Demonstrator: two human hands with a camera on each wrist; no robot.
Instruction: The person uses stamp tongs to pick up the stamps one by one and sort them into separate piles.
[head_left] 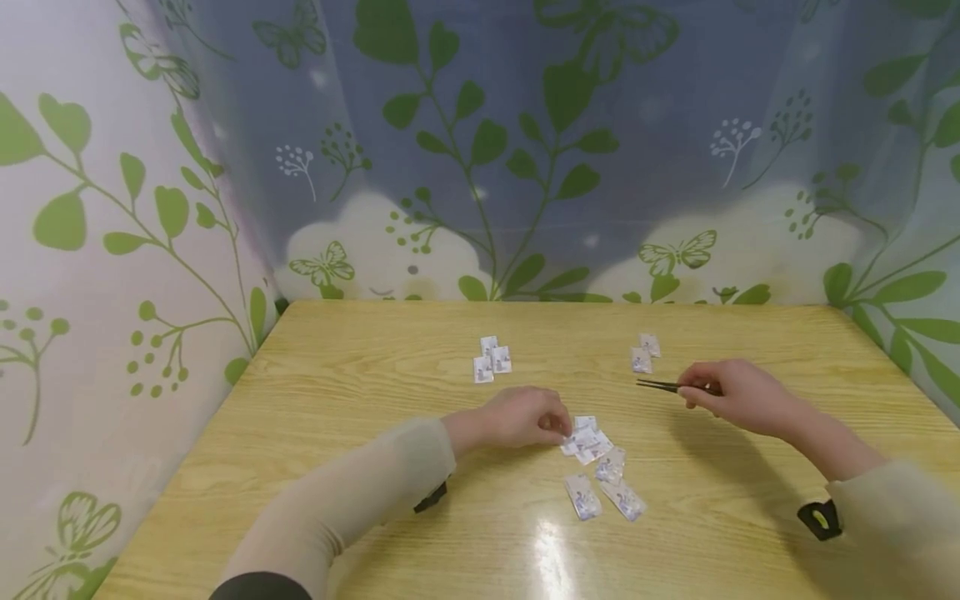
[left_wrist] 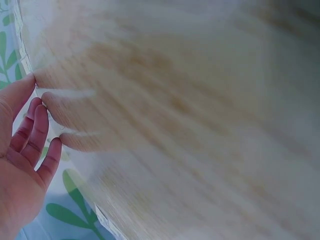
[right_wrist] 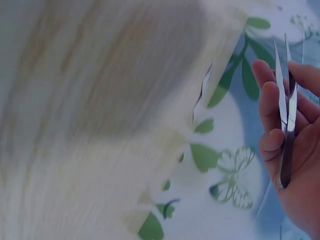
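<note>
Head view: the left hand (head_left: pixel 521 418) lay at the edge of the near pile (head_left: pixel 592 444), fingers loosely bent, fingertips at the outermost packet. In the left wrist view the thumb stood apart from the fingers, so no pinch was evident. The right hand (head_left: pixel 731 392) gripped the tweezers (head_left: pixel 658 385) between thumb and fingers; the tips were parted with nothing between them, just on the near side of a pair (head_left: pixel 641 360) of packets. Contact between tips and table (head_left: pixel 337 392) could not be determined.

The packets lay in three places: overlapping in the pile, with three more (head_left: pixel 583 498) on its near side; in a far-left trio (head_left: pixel 483 369); and in the pair at far right.

The step in hand appeared to be singling out one packet. It called for light fingertip pressure — enough to free one edge, not enough to drag the pile. An exposed corner was the best place to take hold. For the tweezers, a low approach and a narrow bite were advisable, well clear of the left fingers — thin, overlapping packets were likely to slide together if pushed.
</note>
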